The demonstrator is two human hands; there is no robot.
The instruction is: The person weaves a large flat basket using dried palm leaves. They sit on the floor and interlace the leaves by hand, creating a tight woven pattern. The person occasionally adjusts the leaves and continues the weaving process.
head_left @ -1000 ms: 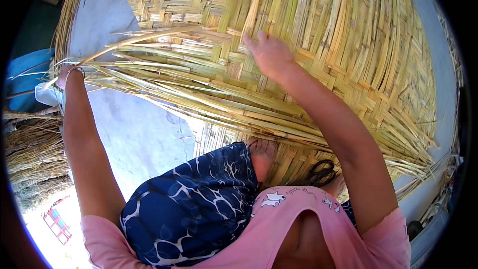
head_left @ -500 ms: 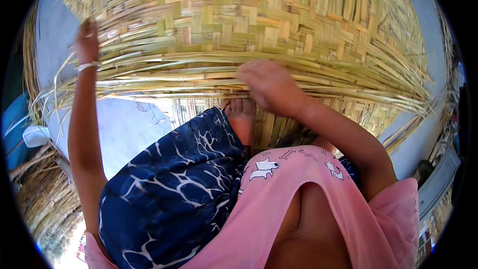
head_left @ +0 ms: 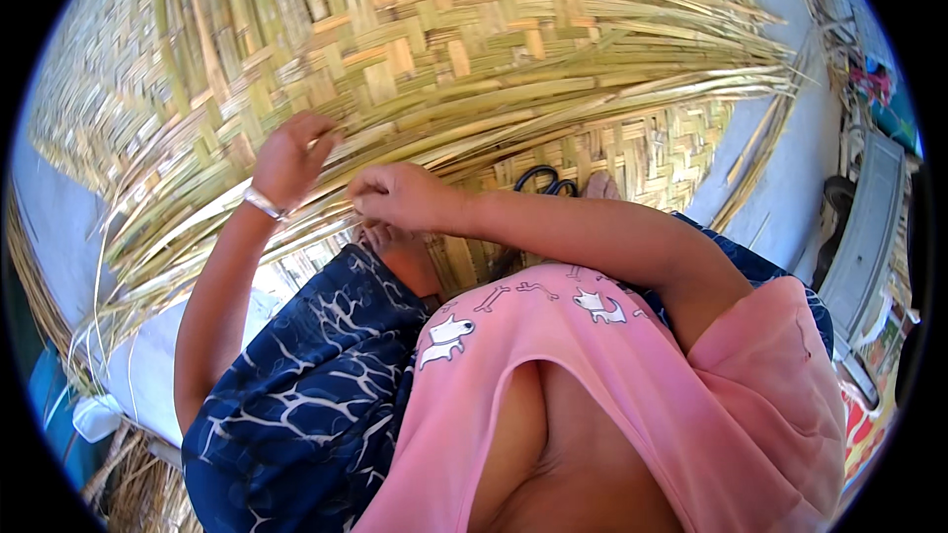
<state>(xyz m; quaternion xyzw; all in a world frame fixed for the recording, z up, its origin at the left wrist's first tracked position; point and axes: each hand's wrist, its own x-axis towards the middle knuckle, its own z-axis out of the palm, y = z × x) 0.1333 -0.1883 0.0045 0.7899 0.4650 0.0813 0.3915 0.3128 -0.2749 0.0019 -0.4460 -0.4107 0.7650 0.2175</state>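
A mat woven from flat yellow-green reed strips [head_left: 395, 54] spreads across the upper view. Along its near side runs a band of long loose strips [head_left: 474, 143], fanning out at both ends. My left hand [head_left: 296, 158], with a pale bracelet on the wrist, is over this band, its fingers curled together. Close to its right, my right hand [head_left: 400, 199] is bent inward at the near edge of the band, fingertips pinched. Whatever lies between either hand's fingers is hidden. Beside my foot on the mat lie scissors with black handles [head_left: 543, 181].
My bare foot [head_left: 400, 255] presses on the near edge of the mat. A pale grey floor [head_left: 158, 360] shows beyond the mat's edges. Dry stalks lie at the lower left, near a white container [head_left: 97, 418]. A grey panel-like object [head_left: 861, 227] stands at the right.
My left hand has come in from the far left to the band of strips. My right hand has moved left beside it. The view has swung, bringing the scissors into sight.
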